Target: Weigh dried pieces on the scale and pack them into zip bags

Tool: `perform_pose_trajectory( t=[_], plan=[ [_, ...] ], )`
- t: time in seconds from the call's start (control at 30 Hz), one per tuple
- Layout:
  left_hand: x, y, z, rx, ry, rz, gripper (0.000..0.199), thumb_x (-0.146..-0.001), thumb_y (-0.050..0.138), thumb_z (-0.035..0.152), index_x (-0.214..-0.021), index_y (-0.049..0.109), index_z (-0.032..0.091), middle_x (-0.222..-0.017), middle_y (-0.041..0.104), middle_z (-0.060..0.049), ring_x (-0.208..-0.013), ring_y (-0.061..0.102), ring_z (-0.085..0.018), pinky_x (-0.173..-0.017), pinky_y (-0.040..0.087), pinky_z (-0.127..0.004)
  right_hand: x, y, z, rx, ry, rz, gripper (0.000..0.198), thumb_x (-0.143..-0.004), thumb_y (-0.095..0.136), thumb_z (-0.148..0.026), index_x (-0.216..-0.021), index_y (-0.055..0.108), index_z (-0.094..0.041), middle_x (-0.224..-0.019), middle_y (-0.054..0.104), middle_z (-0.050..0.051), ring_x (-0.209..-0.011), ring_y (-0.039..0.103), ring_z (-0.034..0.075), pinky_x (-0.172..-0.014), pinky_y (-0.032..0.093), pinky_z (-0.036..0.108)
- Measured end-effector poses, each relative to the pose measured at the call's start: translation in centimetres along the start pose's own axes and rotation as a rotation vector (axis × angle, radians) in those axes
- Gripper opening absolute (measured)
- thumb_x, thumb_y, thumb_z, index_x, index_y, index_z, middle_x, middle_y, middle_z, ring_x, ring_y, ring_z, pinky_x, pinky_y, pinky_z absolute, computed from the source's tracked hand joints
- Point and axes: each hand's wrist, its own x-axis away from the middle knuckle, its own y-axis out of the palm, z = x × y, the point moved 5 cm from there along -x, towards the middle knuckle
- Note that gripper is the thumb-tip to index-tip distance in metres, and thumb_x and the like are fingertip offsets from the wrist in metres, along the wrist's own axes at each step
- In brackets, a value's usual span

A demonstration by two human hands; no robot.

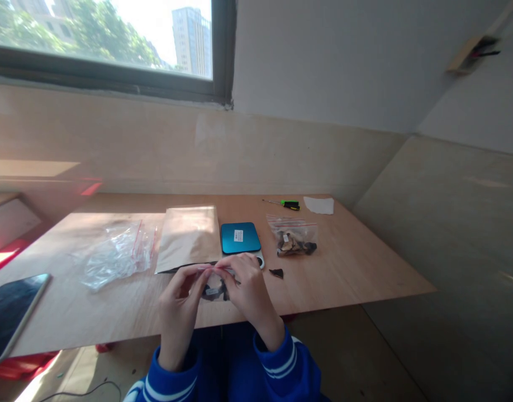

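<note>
Sleeves (277, 360) frame a bag (215, 292) extending below the grip (247, 286).

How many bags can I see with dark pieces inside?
2: one bag pinched by the left hand and right hand; a second bag lies right of the blue square.

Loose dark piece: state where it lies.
In the head view, the dark piece lies on the tabletop, right of the right hand, on the near side of the filled bag.
</note>
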Motion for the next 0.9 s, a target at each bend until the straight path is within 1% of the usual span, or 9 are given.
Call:
perform_pose_trajectory(
  t=[0.17,0.3,0.4,0.47,0.57,0.63,0.7,0.77,0.9],
  plan=[
    [0.0,0.3,-0.4,-0.072,0.037,-0.050,0.022,-0.078,0.070,0.040,-0.089,0.071,0.021,-0.091,0.074,-0.006,-0.084,0.070,-0.022,-0.079,0.056,-0.032,0.2,0.5,0.1,0.124,-0.012,0.025,0.019,-0.097,0.048,-0.021,-0.085,0.062,-0.023,-0.081,0.069,0.002,-0.081,0.058,0.020,-0.080,0.038,0.034],
    [0.1,0.6,0.0,-0.178,0.141,-0.065,0.018,-0.082,0.066,0.038,-0.091,0.069,0.023,-0.090,0.073,-0.005,-0.084,0.069,-0.021,-0.080,0.054,-0.032,0.1,1.0,0.1,0.233,-0.041,0.034,0.023,-0.095,0.045,-0.013,-0.081,0.061,-0.023,-0.076,0.066,0.003,-0.078,0.055,0.021,-0.076,0.035,0.034],
    [0.2,0.8,0.5,-0.243,0.239,-0.024,0.015,-0.084,0.063,0.035,-0.092,0.068,0.024,-0.088,0.071,-0.004,-0.084,0.067,-0.020,-0.079,0.052,-0.031,-0.2,1.1,0.3,0.205,-0.047,0.023,0.023,-0.097,0.045,-0.016,-0.082,0.061,-0.023,-0.076,0.066,0.002,-0.077,0.057,0.020,-0.075,0.037,0.034],
    [0.2,0.6,0.4,-0.250,0.262,0.033,0.014,-0.085,0.062,0.034,-0.093,0.066,0.023,-0.088,0.070,-0.003,-0.082,0.067,-0.019,-0.076,0.052,-0.030,-0.5,1.0,0.7,0.157,-0.044,-0.022,0.019,-0.099,0.046,-0.021,-0.088,0.062,-0.023,-0.082,0.069,0.003,-0.080,0.059,0.020,-0.077,0.039,0.032],
    [0.0,-0.1,-0.3,-0.249,0.256,0.123,0.014,-0.086,0.061,0.034,-0.093,0.066,0.022,-0.089,0.069,-0.004,-0.081,0.065,-0.019,-0.075,0.051,-0.029,-0.5,1.0,1.6,0.135,-0.026,-0.111,0.019,-0.098,0.049,-0.024,-0.089,0.065,-0.022,-0.083,0.072,0.002,-0.080,0.062,0.019,-0.077,0.041,0.032],
    [-0.1,-0.5,-0.8,-0.249,0.256,0.136,0.013,-0.086,0.062,0.033,-0.092,0.066,0.022,-0.089,0.069,-0.003,-0.082,0.065,-0.019,-0.076,0.050,-0.029,-0.4,0.9,2.2,0.131,-0.011,-0.132,0.021,-0.096,0.053,-0.018,-0.081,0.068,-0.023,-0.079,0.073,0.001,-0.078,0.064,0.019,-0.077,0.040,0.032],
    [-0.1,-0.7,-1.1,-0.230,0.242,0.122,0.012,-0.085,0.063,0.033,-0.091,0.066,0.022,-0.088,0.068,-0.003,-0.082,0.064,-0.018,-0.076,0.050,-0.029,-0.3,0.8,2.6,0.102,0.001,-0.109,0.024,-0.091,0.055,-0.009,-0.076,0.069,-0.023,-0.080,0.075,-0.001,-0.078,0.066,0.017,-0.081,0.039,0.033],
    [-0.1,-0.8,-1.3,-0.172,0.194,0.090,0.014,-0.084,0.064,0.034,-0.092,0.066,0.022,-0.088,0.068,-0.003,-0.081,0.065,-0.018,-0.074,0.051,-0.028,-0.2,0.8,2.7,0.076,0.013,-0.077,0.028,-0.088,0.055,-0.003,-0.076,0.070,-0.023,-0.081,0.076,-0.002,-0.078,0.067,0.016,-0.084,0.038,0.033],
    [-0.3,-0.2,-1.4,-0.012,0.061,-0.027,0.028,-0.082,0.068,0.038,-0.104,0.066,0.022,-0.094,0.071,-0.004,-0.086,0.068,-0.018,-0.074,0.054,-0.027,-0.3,0.7,2.3,0.061,0.016,-0.068,0.029,-0.089,0.054,-0.004,-0.080,0.072,-0.024,-0.081,0.077,-0.001,-0.077,0.068,0.016,-0.083,0.038,0.033]
  ],
)
